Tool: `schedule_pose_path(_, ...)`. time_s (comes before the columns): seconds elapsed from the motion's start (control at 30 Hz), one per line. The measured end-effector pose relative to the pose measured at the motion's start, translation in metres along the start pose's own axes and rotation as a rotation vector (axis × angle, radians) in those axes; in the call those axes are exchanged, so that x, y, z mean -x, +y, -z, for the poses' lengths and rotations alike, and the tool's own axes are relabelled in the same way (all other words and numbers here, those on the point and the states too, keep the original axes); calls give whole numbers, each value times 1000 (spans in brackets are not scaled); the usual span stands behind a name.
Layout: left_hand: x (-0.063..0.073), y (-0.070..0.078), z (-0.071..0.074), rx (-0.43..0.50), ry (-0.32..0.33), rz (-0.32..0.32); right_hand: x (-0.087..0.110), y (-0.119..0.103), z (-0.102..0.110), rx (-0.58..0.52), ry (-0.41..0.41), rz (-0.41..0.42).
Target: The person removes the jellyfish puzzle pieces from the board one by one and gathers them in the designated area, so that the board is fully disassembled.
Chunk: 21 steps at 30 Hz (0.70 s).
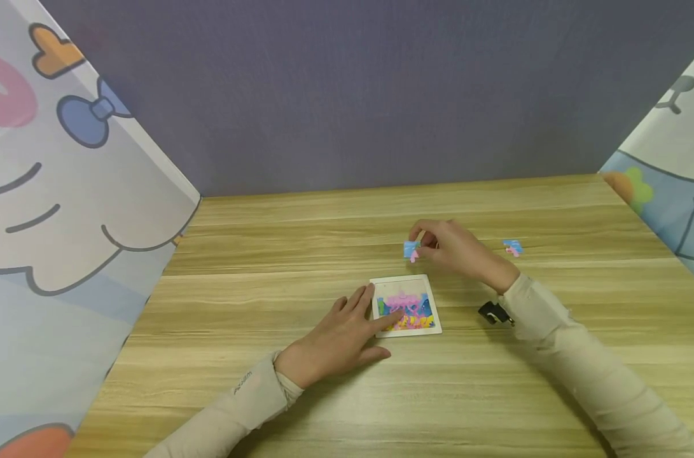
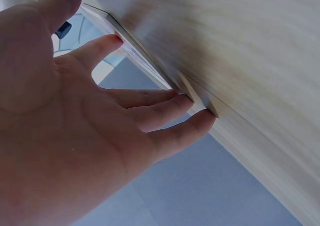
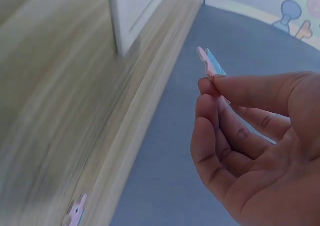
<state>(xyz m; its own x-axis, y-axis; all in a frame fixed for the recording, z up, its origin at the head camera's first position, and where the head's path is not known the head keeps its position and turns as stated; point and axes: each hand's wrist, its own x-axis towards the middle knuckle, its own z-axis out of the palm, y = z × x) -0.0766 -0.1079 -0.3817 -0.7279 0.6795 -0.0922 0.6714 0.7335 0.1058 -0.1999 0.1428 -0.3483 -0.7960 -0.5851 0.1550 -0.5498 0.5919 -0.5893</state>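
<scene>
A white-framed jigsaw puzzle [image 1: 405, 278] lies flat on the table, its lower part filled with a pink and blue sea picture and its upper part bare. My left hand [image 1: 338, 340] rests spread at its left side, index finger laid across the picture, other fingertips at the frame's left edge. Beyond the frame, my right hand [image 1: 458, 251] pinches a blue and pink puzzle piece [image 3: 214, 64] between thumb and index finger, raised off the table. Another blue and pink puzzle piece [image 1: 512, 247] lies on the table to the right of this hand.
A small black object [image 1: 493, 313] sits on the wooden table [image 1: 255, 280] beside the right sleeve. A dark grey panel [image 1: 347, 95] rises along the back edge. Cartoon-printed panels [image 1: 95, 210] stand at both sides.
</scene>
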Motion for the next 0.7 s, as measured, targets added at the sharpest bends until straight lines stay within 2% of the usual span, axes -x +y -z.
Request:
schedule_pose_path(0.27, 0, 0, 0, 2, 3, 1, -1, 17, 11, 5, 3, -74)
schedule_pose_path(0.43, 1, 1, -1, 9, -3, 4, 0, 29, 12, -23, -21, -111)
schedule_pose_path(0.7, 0, 0, -2, 4, -1, -1, 0, 49, 13, 5, -32, -163)
